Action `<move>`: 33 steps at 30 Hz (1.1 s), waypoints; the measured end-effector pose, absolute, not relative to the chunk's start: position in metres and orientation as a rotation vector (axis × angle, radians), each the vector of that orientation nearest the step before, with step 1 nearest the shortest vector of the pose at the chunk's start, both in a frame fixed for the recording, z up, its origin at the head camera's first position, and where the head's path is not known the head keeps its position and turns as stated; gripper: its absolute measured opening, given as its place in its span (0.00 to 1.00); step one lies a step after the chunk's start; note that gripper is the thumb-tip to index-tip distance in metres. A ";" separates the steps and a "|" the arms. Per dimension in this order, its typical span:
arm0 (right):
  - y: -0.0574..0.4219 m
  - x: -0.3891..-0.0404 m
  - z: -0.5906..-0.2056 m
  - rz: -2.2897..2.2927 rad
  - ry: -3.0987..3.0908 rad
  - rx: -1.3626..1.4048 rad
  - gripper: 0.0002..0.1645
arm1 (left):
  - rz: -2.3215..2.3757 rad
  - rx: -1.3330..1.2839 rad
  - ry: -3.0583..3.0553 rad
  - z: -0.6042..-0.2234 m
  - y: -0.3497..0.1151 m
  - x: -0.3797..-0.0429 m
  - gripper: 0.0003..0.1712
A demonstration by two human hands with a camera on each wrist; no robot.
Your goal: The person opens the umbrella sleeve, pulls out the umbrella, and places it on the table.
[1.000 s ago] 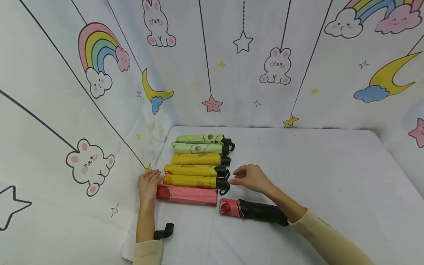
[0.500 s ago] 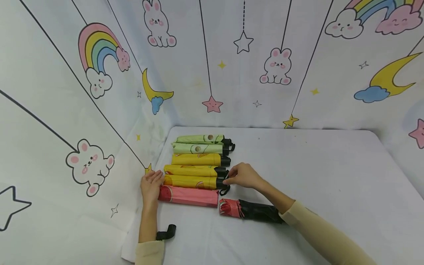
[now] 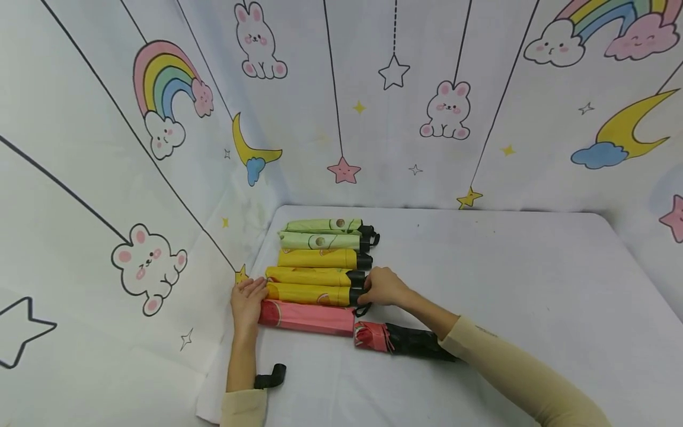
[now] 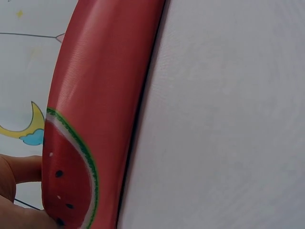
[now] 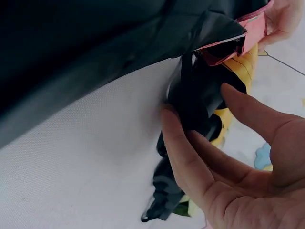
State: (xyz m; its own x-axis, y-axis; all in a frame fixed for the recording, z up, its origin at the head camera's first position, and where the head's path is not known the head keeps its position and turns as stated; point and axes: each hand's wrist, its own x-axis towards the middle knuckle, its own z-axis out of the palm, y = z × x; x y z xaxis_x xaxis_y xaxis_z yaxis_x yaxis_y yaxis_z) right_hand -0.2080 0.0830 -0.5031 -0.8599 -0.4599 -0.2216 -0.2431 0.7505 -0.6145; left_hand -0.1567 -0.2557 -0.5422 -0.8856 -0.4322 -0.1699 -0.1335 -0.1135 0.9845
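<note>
Folded umbrellas lie side by side. Three are yellow with orange slices; the nearest yellow umbrella (image 3: 309, 293) has a black handle. In the head view my right hand (image 3: 385, 287) is at that handle. The right wrist view shows thumb and fingers of the right hand (image 5: 238, 162) pinching the black handle (image 5: 195, 93). My left hand (image 3: 248, 299) touches the left ends of the nearest yellow umbrella and the pink watermelon umbrella (image 3: 309, 318), fingers fairly straight. In the left wrist view, fingers (image 4: 28, 169) show at the end of the watermelon umbrella (image 4: 105, 95).
Two green avocado umbrellas (image 3: 320, 241) lie at the back of the row. A black umbrella with pink folds (image 3: 416, 341) lies in front, under the right forearm. The white-covered table (image 3: 512, 273) meets printed cloth walls (image 3: 299, 118) at the back and left.
My right hand has moved left from beside the row and taken hold of the nearest yellow umbrella's handle. My left hand has shifted slightly right, and the watermelon umbrella has slid slightly right.
</note>
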 end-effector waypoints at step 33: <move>0.095 -0.217 -0.504 -1.467 1.972 -0.213 0.18 | -2.091 0.673 -1.855 -0.549 -0.256 -0.157 0.36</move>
State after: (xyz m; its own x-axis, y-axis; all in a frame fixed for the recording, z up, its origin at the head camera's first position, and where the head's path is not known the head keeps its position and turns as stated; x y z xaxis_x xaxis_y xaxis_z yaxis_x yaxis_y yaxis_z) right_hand -0.2173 0.0950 -0.5042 -0.7678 -0.4945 -0.4075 0.2484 0.3566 -0.9006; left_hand -0.1567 -0.2562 -0.5487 -0.8570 -0.4883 -0.1645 -0.1051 -0.1468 0.9836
